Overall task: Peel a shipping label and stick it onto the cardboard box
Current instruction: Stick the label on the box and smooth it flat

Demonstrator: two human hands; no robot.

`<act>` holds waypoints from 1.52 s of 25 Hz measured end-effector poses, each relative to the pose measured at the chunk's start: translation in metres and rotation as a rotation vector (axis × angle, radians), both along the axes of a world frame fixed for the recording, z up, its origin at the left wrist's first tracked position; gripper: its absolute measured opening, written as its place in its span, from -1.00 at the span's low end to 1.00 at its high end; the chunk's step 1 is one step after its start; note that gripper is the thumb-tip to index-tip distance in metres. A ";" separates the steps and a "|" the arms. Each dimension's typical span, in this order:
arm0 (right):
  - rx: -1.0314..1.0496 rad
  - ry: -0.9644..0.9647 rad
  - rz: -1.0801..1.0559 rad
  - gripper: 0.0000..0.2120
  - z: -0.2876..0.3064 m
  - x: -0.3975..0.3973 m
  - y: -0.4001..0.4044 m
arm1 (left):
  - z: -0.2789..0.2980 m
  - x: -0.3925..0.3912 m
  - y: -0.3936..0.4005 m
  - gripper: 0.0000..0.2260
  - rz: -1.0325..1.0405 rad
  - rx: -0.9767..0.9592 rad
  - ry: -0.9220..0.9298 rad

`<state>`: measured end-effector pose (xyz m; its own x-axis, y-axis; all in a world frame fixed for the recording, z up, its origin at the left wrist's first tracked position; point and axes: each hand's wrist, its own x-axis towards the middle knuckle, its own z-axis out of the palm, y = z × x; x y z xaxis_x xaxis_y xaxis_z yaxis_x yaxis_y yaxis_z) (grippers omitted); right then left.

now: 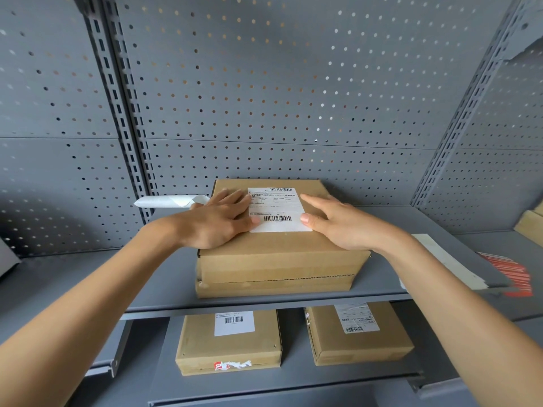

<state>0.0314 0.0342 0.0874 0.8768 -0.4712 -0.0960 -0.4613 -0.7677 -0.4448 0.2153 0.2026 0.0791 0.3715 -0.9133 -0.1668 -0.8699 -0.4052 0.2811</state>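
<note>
Below my forearms, on the lower shelf point(293, 380), sit two more boxes: one under my left arm point(229, 345) with a white barcode label and torn red-and-white tape on its front edge, one under my right arm point(360, 336) with a wrinkled label. Further out, both my hands lie flat on the box point(279, 259), which rests on the upper shelf point(164, 289). My left hand point(219, 221) is spread palm-down on the box's top, its fingertips and thumb touching the label's left edge. My right hand point(338, 221) is also open and flat, fingers together, the thumb pressing the label's right edge near the lower barcode. Neither hand pinches anything. The label point(277, 208) lies between my hands on the top of the box, toward its far side, white, with a barcode at the top and another lower down. Just beyond my left hand a curled white backing sheet point(173, 201) lies on the shelf beside the box. To the right of my right wrist, a white strip point(449, 261) and red-printed labels point(511, 273) lie on the shelf. Behind everything stands a grey pegboard point(279, 98).
</note>
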 end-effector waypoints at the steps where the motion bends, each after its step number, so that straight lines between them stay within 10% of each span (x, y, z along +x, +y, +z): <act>1: 0.008 -0.002 -0.014 -0.39 -0.001 0.004 0.003 | 0.002 -0.004 -0.001 -0.35 0.014 -0.005 0.007; 13: -0.022 -0.015 -0.069 -0.09 -0.009 0.011 0.009 | 0.001 -0.007 -0.004 -0.20 0.042 -0.045 -0.064; 38: 0.219 -0.158 -0.034 -0.40 -0.010 -0.008 -0.011 | -0.003 0.008 0.007 -0.50 -0.017 -0.119 0.072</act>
<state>0.0233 0.0227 0.0769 0.8730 -0.4837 -0.0617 -0.3967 -0.6309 -0.6668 0.2235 0.2098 0.0761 0.3471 -0.9342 -0.0822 -0.8521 -0.3508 0.3884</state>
